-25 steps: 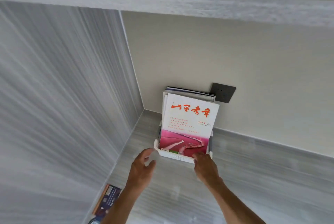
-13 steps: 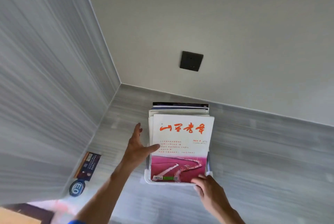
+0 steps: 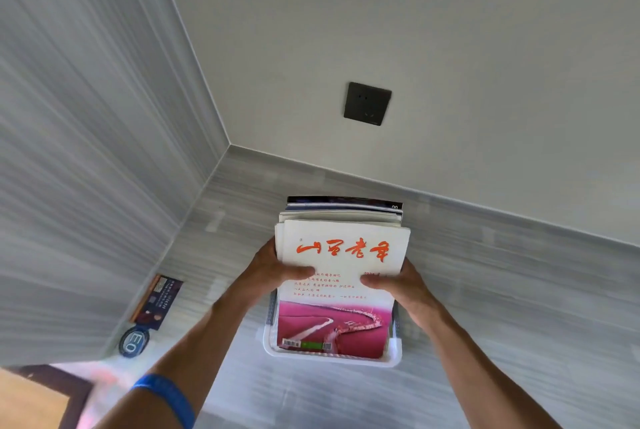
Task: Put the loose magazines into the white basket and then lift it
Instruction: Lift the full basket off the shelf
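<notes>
A stack of magazines [image 3: 341,245] stands upright in the white basket [image 3: 332,357] on the grey counter. The front one has a white cover with red characters and a pink picture. My left hand [image 3: 268,276] grips the stack's left edge, thumb across the front cover. My right hand [image 3: 403,286] grips the right edge the same way, thumb on the cover. The fingers of both hands are hidden behind the stack. Only the basket's front rim and parts of its side walls show.
A dark booklet [image 3: 157,302] and a round blue badge [image 3: 133,342] lie on the counter [image 3: 502,290] by the left wall. A dark wall socket [image 3: 367,103] sits on the back wall above the magazines. The basket stands near the corner of the walls.
Both hands have gone from beside and below the basket up to the sides of the magazine stack and taken hold of it. The camera view has tilted further down.
</notes>
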A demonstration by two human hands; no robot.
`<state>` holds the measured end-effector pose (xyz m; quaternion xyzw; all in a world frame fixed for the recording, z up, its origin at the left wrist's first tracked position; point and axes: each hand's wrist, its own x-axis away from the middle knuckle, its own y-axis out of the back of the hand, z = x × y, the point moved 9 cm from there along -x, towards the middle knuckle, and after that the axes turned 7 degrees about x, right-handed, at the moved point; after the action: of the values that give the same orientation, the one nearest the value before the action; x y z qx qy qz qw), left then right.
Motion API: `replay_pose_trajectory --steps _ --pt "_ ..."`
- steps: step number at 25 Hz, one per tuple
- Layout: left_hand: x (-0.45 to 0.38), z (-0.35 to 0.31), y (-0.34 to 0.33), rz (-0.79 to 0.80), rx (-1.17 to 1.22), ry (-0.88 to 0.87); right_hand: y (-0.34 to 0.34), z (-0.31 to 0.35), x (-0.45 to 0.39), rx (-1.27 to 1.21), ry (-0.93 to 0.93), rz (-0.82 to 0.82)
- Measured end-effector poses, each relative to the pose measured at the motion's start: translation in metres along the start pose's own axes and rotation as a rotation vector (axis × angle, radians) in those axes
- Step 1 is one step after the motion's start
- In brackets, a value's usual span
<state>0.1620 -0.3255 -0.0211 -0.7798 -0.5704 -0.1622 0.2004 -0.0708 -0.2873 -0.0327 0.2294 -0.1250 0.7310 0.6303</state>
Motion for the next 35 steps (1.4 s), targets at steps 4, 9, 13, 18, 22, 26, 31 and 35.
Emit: replay_pose_trajectory --steps 4,9,13,18,22,26,31,35 --pt "0.035 0.003 -0.001 0.008 0.062 -0.147 0.009 -0.013 0.035 -0.025 0.094 -0.111" --pt "0.057 -0.005 0.005 -0.055 -0.023 -0.265 0.004 -0.006 0.056 0.003 0.170 -0.159" --pt "0.060 -0.012 0.005 -0.069 -0.069 -0.326 0.009 0.002 0.064 -0.043 0.257 -0.188" --pt "0.051 -0.013 0.007 -0.081 -0.137 -0.340 0.011 0.003 0.059 0.021 0.287 -0.194" --pt "0.039 0.004 0.008 -0.057 -0.236 -0.262 0.013 -0.011 0.044 0.117 0.201 -0.130" --pt "0.026 0.020 0.013 -0.090 -0.259 -0.185 0.015 -0.020 0.032 0.166 0.151 -0.086" --pt "0.009 0.037 0.018 -0.175 -0.271 -0.100 0.012 -0.035 0.022 0.210 0.068 -0.121" --pt "0.009 0.049 0.019 -0.214 -0.252 -0.078 0.008 -0.044 0.022 0.150 0.020 -0.161"
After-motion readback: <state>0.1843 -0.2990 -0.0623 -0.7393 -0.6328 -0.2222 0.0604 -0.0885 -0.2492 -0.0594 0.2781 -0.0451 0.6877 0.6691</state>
